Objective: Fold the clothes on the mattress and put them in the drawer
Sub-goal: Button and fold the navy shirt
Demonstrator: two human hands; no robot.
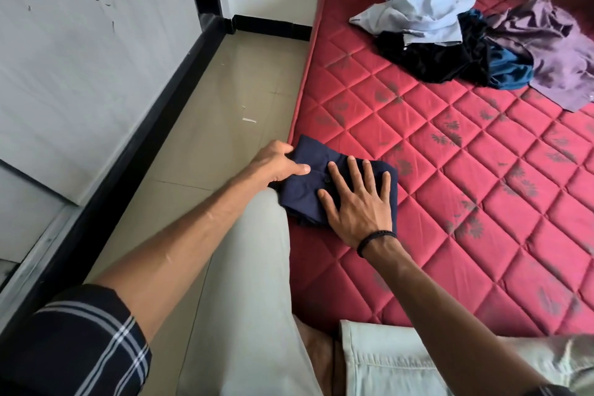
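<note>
The red quilted mattress (450, 170) carried an unfolded heap of clothes (466, 42) toward its far side, well apart from the folded navy garment (305, 196) at its near-left edge. The right hand (356, 202) lay flat, fingers spread, pressing the bundle; the left hand (279, 164) pinched its left edge. Best to keep it pressed flat, then lift from beneath so the folds hold.

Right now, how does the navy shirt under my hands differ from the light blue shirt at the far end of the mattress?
The navy shirt is folded into a flat, compact rectangle; the light blue shirt is crumpled and unfolded. The navy one lies alone at the mattress edge, gripped by the left hand and pressed by the right hand; the light blue one tops a pile, untouched. Both lie on the mattress.
</note>
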